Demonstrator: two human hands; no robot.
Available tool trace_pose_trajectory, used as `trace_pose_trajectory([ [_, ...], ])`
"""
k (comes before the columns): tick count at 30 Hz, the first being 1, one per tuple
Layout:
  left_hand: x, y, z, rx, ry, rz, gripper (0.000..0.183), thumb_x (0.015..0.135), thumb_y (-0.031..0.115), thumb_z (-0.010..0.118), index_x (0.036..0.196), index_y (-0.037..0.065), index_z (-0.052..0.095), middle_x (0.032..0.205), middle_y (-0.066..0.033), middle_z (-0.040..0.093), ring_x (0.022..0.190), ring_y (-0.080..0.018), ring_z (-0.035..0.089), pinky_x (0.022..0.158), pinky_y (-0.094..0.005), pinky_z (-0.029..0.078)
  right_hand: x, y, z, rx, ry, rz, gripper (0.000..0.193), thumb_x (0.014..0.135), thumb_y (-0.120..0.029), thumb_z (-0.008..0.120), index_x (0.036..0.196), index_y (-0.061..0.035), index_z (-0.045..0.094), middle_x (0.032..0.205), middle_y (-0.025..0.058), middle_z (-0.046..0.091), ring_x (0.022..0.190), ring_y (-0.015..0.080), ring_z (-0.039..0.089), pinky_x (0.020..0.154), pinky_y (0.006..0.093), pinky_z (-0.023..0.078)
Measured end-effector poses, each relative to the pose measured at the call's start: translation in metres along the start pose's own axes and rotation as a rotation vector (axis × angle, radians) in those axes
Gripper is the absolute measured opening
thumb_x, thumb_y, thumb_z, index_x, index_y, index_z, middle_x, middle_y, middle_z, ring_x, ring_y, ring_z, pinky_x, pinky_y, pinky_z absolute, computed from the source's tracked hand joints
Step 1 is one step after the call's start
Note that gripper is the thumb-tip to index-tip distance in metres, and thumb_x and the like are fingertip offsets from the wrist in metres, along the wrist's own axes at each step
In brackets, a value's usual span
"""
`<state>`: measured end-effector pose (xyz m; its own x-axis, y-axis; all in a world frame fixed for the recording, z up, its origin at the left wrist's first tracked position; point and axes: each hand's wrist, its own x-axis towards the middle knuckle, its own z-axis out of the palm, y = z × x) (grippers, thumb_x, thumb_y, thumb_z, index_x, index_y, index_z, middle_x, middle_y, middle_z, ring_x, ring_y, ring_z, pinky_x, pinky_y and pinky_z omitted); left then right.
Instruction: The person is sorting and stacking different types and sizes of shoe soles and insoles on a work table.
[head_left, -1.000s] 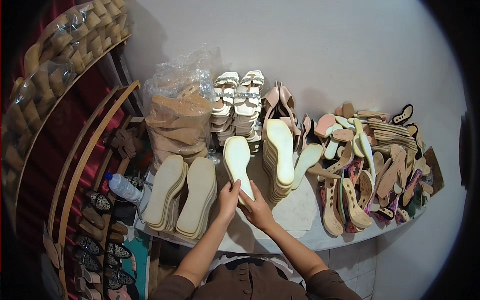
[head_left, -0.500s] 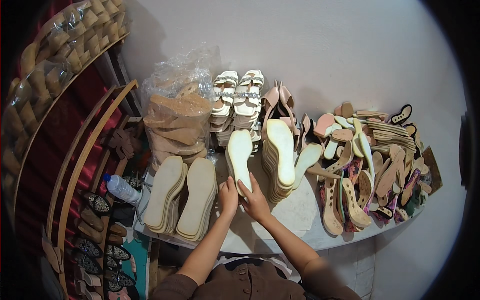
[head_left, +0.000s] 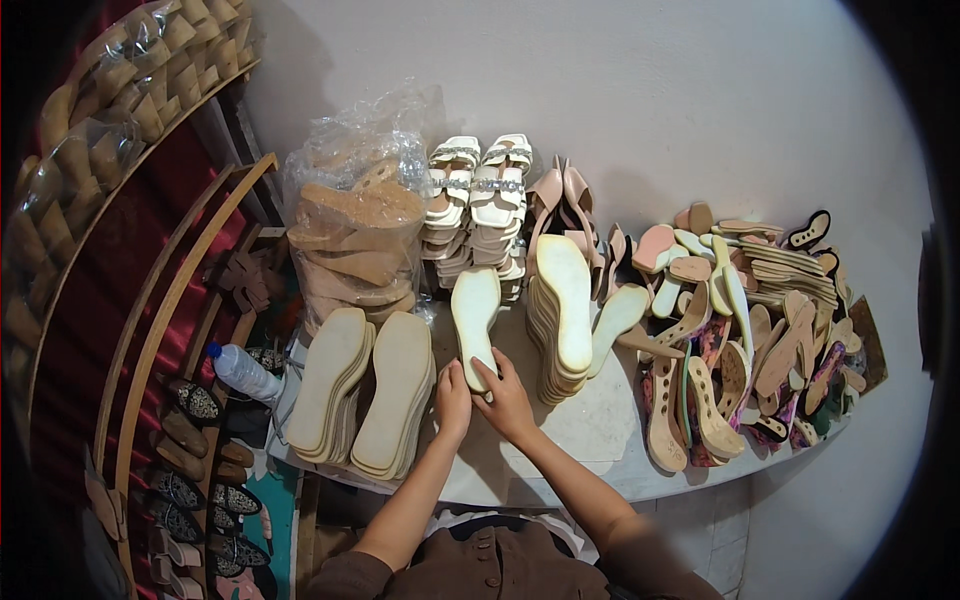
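A pale, smooth-topped table [head_left: 480, 475] spans the middle, its front edge bowed by the lens. On its right end sprawls a jumble of shoe parts [head_left: 788, 350]: flat tan soles, wedge pieces pierced with round holes, and scraps of floral covering. A crinkled clear plastic bag [head_left: 365, 140], filled with brown wedges, stands behind left, next to stacked white sandals [head_left: 497, 205] with glittering straps. Two even piles of matte cream soles [head_left: 393, 390] lean in front of the bag; a taller stack [head_left: 565, 300] rises at centre right. Between them is one pale, waisted sole [head_left: 477, 310], rounded at the toe. The right hand [head_left: 510, 405] grips its narrow heel, thumb flat on top; the left hand [head_left: 453, 405] clasps the heel's left edge, fingers mostly hidden. A ribbed, blue-capped clear bottle [head_left: 245, 372] tilts at far left.
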<state>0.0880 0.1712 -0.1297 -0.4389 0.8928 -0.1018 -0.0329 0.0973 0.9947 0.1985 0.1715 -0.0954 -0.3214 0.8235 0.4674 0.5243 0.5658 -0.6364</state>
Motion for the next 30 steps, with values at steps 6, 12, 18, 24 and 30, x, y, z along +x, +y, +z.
trace_pose_trajectory([
  [6, -0.001, -0.004, -0.001, 0.016, 0.006, -0.016, 0.049, 0.093, 0.036, 0.033, 0.119, -0.002, 0.048, 0.119, -0.0192, 0.051, 0.112, -0.0295, 0.048, 0.093, -0.0327, 0.035, -0.003, 0.0, 0.008, -0.013, -0.026, 0.063, 0.063, 0.066, -0.012, 0.07, 0.124, -0.0169, 0.047, 0.131, 0.0207, 0.033, 0.115, 0.0371, 0.04, 0.092, 0.0406, 0.039],
  [12, -0.006, 0.009, 0.003, -0.036, -0.012, -0.015, 0.052, 0.093, 0.038, 0.032, 0.126, -0.002, 0.041, 0.125, -0.0195, 0.046, 0.117, -0.027, 0.044, 0.096, -0.0313, 0.033, -0.011, 0.02, 0.008, 0.228, -0.076, -0.01, 0.071, 0.074, -0.016, 0.059, 0.136, -0.0089, 0.025, 0.139, 0.0231, 0.018, 0.13, 0.0357, 0.017, 0.105, 0.0382, 0.019],
  [18, -0.008, 0.008, 0.005, -0.131, -0.1, 0.021, 0.055, 0.095, 0.039, 0.027, 0.133, -0.001, 0.03, 0.134, -0.0173, 0.036, 0.124, -0.0239, 0.035, 0.101, -0.0304, 0.026, -0.012, 0.03, 0.023, 0.944, 0.006, 0.326, 0.073, 0.086, -0.031, 0.044, 0.14, -0.0038, 0.004, 0.147, 0.0139, 0.003, 0.135, 0.0245, 0.003, 0.108, 0.0338, 0.004],
  [24, -0.008, 0.007, 0.007, -0.192, -0.159, 0.012, 0.054, 0.096, 0.038, 0.022, 0.134, 0.0, 0.026, 0.135, -0.016, 0.034, 0.124, -0.0233, 0.033, 0.102, -0.0308, 0.025, -0.005, 0.026, 0.032, 0.927, -0.018, 0.399, 0.065, 0.09, -0.031, 0.036, 0.14, -0.0035, 0.005, 0.146, 0.0131, 0.006, 0.135, 0.0228, 0.005, 0.108, 0.0321, 0.006],
  [30, -0.006, 0.001, 0.01, -0.245, -0.204, 0.01, 0.054, 0.096, 0.038, 0.018, 0.135, 0.0, 0.024, 0.136, -0.015, 0.032, 0.125, -0.0228, 0.031, 0.102, -0.0311, 0.025, 0.001, 0.024, 0.036, 0.912, -0.047, 0.464, 0.058, 0.094, -0.032, 0.027, 0.14, -0.0033, 0.007, 0.146, 0.0124, 0.009, 0.134, 0.0212, 0.008, 0.107, 0.0303, 0.007],
])
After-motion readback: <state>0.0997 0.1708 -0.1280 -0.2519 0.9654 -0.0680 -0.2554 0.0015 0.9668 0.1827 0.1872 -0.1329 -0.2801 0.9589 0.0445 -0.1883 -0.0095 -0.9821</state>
